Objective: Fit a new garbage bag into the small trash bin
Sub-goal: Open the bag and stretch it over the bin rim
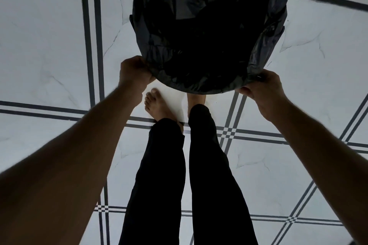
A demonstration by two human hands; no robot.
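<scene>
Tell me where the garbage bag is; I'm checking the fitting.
The garbage bag fills the upper centre of the head view, its near edge held by the left hand and right hand, above the bare feet.

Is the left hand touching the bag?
Touching. Head view shows the left hand pinching the bag at its near edge, plastic gathered in the fingers.

Open tiled floor point(49, 55) lies to your left and right of the black garbage bag point(209, 36), free for your hands. Near you, your bare feet point(155, 105) and legs point(179, 175) block the middle.
</scene>
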